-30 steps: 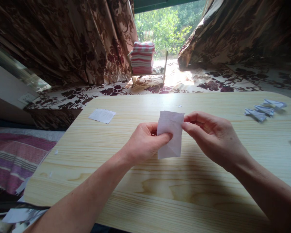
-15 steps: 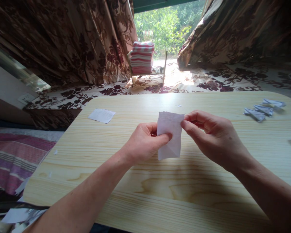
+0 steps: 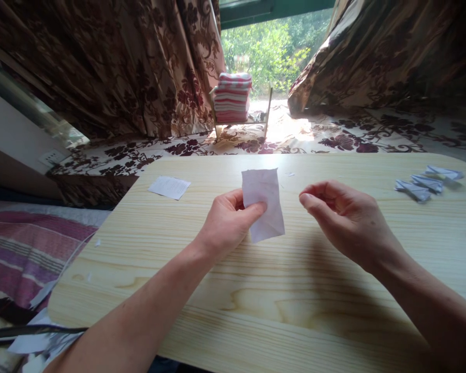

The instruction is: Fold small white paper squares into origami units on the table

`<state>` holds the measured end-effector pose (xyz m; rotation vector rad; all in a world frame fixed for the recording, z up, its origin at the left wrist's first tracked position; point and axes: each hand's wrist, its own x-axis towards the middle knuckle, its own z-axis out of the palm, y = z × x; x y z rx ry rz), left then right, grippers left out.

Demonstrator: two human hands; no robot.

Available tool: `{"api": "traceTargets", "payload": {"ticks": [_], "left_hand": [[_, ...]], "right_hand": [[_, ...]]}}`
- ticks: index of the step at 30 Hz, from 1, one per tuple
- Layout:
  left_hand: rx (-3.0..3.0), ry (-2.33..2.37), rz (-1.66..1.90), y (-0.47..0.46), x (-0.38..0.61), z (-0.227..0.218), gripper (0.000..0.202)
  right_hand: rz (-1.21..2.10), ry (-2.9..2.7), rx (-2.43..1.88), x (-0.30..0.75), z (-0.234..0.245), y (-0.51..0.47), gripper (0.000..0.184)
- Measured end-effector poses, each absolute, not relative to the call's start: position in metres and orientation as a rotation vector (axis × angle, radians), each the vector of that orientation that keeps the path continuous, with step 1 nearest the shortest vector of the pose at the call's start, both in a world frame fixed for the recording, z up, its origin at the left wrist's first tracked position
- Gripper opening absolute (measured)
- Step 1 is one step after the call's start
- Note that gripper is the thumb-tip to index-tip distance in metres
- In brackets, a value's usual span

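My left hand (image 3: 229, 217) pinches a small white sheet of paper (image 3: 266, 220) above the table, thumb in front and fingers behind. The sheet stands nearly upright, with a rough top edge and faint creases. To its right, apart from the paper, my right hand (image 3: 344, 223) is closed with thumb and fingertips together; whether anything tiny is between them I cannot make out. Folded paper pieces (image 3: 427, 184) lie at the table's far right. A flat slip of paper (image 3: 170, 187) with faint print rests at the back left.
The pale wooden table (image 3: 225, 316) has rounded corners. Paper scraps (image 3: 291, 174) dot its back and left edges. Behind it, a small rack (image 3: 267, 116) bears a stack of pink-and-white cloths (image 3: 233, 98). Loose papers (image 3: 31, 342) and a dark cable lie at lower left.
My right hand has let go of the paper's upper right edge and is now apart from it. My left hand has moved the paper slightly left and up, tilting it.
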<state>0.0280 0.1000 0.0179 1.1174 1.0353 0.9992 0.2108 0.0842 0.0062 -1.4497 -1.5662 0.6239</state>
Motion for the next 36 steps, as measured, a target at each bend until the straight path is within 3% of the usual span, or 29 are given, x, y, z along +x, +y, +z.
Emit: {"api": "traceTargets", "payload": {"ticks": [10,17,24,31,36], "left_hand": [[1.111,0.936,1.025,0.097,0.027,0.020,0.017],[1.086,0.839,0.962,0.098,0.027,0.016,0.033],[0.772,1.184,1.257,0.122,0.035,0.017,0.022],[0.685,1.277,1.329,0.204,0.058,0.070,0.034],[0.866,1.206,1.260,0.193,0.048,0.087,0.033]], "right_hand": [[0.883,-1.774,-1.336,0.197,0.009,0.075,0.025],[0.785,-1.679,-1.343,0.198,0.008,0.076,0.022],[0.805,-1.481,-1.492,0.206,0.004,0.084,0.026],[0.794,-1.499,-1.383,0.207,0.010,0.081,0.031],[0.766,-1.479,-1.259,0.203,0.015,0.078,0.033]]}}
